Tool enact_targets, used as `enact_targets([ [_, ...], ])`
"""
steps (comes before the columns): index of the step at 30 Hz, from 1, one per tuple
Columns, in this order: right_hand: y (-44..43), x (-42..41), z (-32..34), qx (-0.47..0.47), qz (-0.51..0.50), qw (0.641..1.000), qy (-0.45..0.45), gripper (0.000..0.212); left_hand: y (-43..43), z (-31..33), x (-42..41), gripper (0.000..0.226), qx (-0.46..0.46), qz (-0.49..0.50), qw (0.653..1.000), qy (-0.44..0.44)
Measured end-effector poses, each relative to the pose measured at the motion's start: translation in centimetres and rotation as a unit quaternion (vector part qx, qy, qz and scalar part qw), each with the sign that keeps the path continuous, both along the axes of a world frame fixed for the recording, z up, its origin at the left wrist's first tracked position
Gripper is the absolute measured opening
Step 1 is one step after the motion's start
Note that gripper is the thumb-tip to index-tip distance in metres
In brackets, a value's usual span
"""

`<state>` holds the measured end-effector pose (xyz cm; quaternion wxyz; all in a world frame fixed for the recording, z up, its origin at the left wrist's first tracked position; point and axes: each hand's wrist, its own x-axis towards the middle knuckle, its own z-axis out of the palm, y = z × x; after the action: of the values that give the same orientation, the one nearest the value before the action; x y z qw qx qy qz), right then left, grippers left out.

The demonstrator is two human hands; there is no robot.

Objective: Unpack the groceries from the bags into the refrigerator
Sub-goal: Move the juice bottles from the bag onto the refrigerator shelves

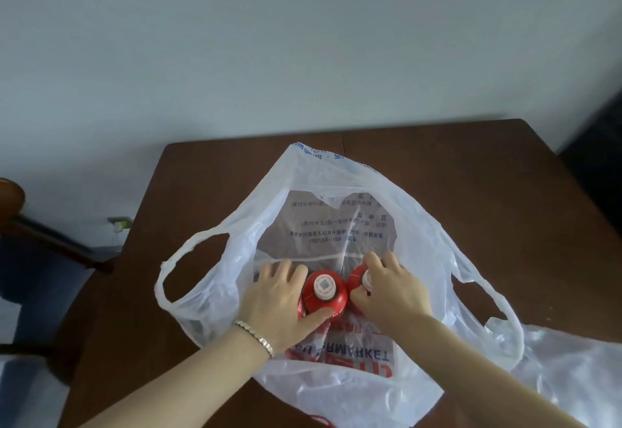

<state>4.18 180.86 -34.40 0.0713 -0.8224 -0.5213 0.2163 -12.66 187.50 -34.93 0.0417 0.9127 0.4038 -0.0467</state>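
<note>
A translucent white plastic shopping bag (417, 219) with blue and red print lies open on a brown wooden table (488, 165). Inside it stand two red bottles with white caps, seen from above. My left hand (279, 296) wraps around the left red bottle (324, 291), thumb in front and fingers behind. My right hand (392, 288) grips the right red bottle (358, 279) at its cap, hiding most of it. A bracelet sits on my left wrist.
A second crumpled white plastic bag (572, 367) lies at the table's right front. A dark wooden chair (50, 242) stands to the left of the table. A pale wall runs behind the table, with a wall socket (119, 222) low on it.
</note>
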Motion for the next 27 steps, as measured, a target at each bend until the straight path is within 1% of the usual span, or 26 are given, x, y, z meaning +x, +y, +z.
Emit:
enact_targets([
  [1,0.0,0.0,0.0,-0.001,0.0,1.0,-0.001,0.037,0.1,-0.4,0.1,0.084,0.023,-0.01,1.0,-0.018],
  [2,0.1,0.0,0.0,-0.001,0.0,1.0,-0.002,0.036,0.3,-1.0,0.3,0.085,0.044,-0.025,0.998,-0.034],
  [4,0.1,0.0,-0.2,-0.003,-0.002,1.0,-0.003,0.032,0.7,-1.7,0.7,0.081,0.07,-0.056,0.995,-0.051],
  [8,0.0,0.1,-0.3,-0.005,-0.01,1.0,-0.005,0.033,2.2,-2.2,1.4,0.056,0.094,-0.149,0.982,-0.073],
  [10,-0.1,0.1,-0.2,-0.007,-0.011,1.0,-0.003,0.032,2.6,-2.6,1.5,0.047,0.09,-0.189,0.974,-0.09],
  [12,0.0,0.0,-0.2,-0.006,-0.009,1.0,-0.003,0.03,2.8,-2.9,1.6,0.04,0.088,-0.208,0.97,-0.093],
  [14,0.0,0.0,-0.2,-0.005,-0.006,1.0,-0.004,0.029,2.7,-3.2,1.6,0.037,0.094,-0.21,0.969,-0.091],
  [17,-0.1,0.3,-0.2,-0.002,0.008,1.0,-0.014,0.028,2.2,-3.3,1.6,0.044,0.142,-0.212,0.964,-0.073],
  [20,-0.1,0.5,-0.2,-0.007,0.024,0.999,-0.043,0.039,2.0,-3.0,1.7,0.061,0.18,-0.21,0.959,-0.063],
  [21,-0.1,0.5,-0.2,-0.013,0.025,0.998,-0.049,0.042,2.0,-3.1,1.7,0.062,0.19,-0.212,0.957,-0.063],
  [23,-0.3,0.4,0.2,-0.023,0.015,0.999,-0.042,0.043,2.1,-3.0,1.9,0.064,0.204,-0.219,0.952,-0.061],
  [25,-0.9,0.0,0.7,-0.024,0.005,0.999,-0.024,0.039,2.4,-2.9,2.0,0.066,0.196,-0.225,0.953,-0.055],
  [27,-1.9,-0.6,1.8,-0.011,-0.015,1.0,-0.008,0.039,2.6,-2.4,2.2,0.065,0.155,-0.216,0.963,-0.051],
])
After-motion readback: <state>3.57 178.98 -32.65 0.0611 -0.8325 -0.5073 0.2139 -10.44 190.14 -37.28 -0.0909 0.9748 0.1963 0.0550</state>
